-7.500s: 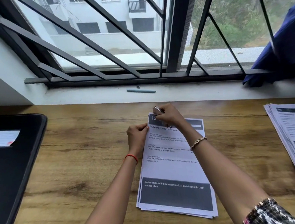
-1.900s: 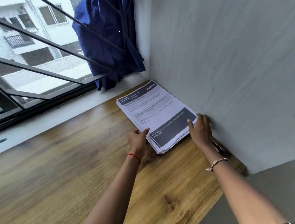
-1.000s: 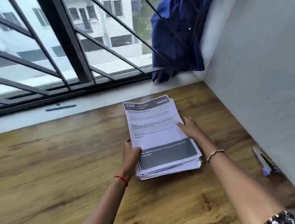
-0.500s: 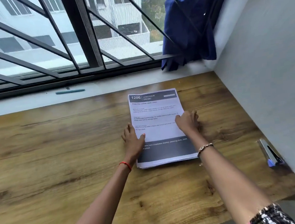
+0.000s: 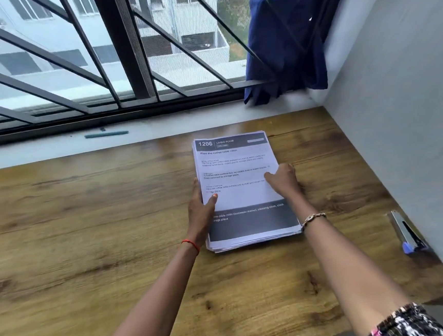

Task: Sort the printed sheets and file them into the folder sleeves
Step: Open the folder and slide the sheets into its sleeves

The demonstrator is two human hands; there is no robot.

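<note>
At stack sides: left hand pinching edge, right hand curled round

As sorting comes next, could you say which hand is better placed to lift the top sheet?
Probably the right hand: it curls at the right edge of the stack, which the left hand steadies.

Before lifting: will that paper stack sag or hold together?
Likely sags: the paper stack is thin sheets, near edges fanned. Probably slides easily on the smooth table. Left hand and right hand on its sides should steady it.
</note>
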